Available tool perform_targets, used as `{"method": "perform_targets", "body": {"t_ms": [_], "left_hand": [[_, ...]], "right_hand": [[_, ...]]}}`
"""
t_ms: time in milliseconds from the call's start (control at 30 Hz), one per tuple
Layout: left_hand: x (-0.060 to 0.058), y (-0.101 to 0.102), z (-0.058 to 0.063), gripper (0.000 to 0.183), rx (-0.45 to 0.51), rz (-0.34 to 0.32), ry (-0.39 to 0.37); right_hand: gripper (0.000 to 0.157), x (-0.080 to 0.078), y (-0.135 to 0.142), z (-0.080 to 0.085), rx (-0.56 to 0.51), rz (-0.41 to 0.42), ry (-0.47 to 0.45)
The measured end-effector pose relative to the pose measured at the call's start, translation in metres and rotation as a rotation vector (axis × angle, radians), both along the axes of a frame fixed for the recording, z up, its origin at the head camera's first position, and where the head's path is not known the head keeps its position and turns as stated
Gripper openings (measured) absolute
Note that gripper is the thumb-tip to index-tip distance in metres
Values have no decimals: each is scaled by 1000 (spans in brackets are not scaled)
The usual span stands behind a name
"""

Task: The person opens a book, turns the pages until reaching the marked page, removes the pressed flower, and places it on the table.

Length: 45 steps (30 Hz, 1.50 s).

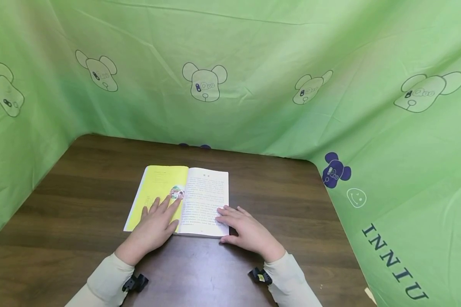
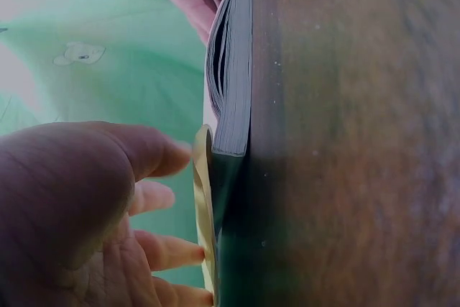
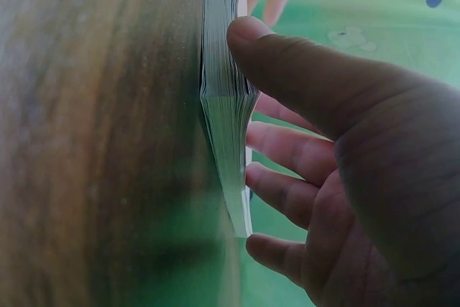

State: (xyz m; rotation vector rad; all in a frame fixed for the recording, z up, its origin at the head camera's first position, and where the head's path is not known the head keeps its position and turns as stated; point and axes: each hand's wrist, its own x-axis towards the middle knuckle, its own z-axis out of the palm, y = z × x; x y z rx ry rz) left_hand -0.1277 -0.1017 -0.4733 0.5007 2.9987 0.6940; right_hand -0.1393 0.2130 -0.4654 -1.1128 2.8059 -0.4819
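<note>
An open book (image 1: 207, 192) lies on the table, its left page yellow with a small round picture, its right page white with printed lines. My left hand (image 1: 155, 226) rests on the yellow page with fingers spread. On the lower right edge of the white page lies my right hand (image 1: 247, 230), fingers extended and thumb near the bottom corner. The left wrist view shows the thick page block (image 2: 233, 70) edge-on and the fingertips on the raised yellow sheet (image 2: 204, 206). In the right wrist view the thumb touches the corner of the page block (image 3: 226, 106).
The brown wooden table (image 1: 276, 187) extends around the book. A green cloth (image 1: 253, 119) printed with bear heads hangs behind and at both sides. Each sleeved wrist wears a small black camera mount, one of them on the left (image 1: 135, 283).
</note>
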Motion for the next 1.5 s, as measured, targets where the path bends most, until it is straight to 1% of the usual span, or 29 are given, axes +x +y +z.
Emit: {"method": "perform_targets", "body": {"t_ms": [133,200,467,600,733,933,1033,1167,1267,1400,1500], "left_hand": [[0,-1,-1,62,-12,5,-33],[0,-1,-1,61,-20,6,-37],[0,-1,-1,61,-34,8,-20],[1,1,1,61,-44,-3,-2],[1,4,0,59,-35,-43,34],[1,6,-3,50,4,-163,128],[2,6,-5,44,9,-208,152],[5,7,-6,38,0,-216,117],[7,8,-6,37,-7,-209,70],[8,8,-5,42,-9,-207,25],[7,9,-4,49,-10,-205,12]], "right_hand": [[60,0,0,0,0,-2,-4],[58,0,0,1,2,-1,2],[47,-1,0,-1,15,14,37],[36,-1,1,-2,14,48,85],[24,-1,2,-2,21,75,133],[12,-1,2,-2,19,93,177],[9,0,1,-2,18,94,192],[7,1,1,-1,22,86,203],[9,1,0,0,7,76,226],[14,1,0,0,-23,58,282],[16,0,0,-1,-43,41,312]]}}
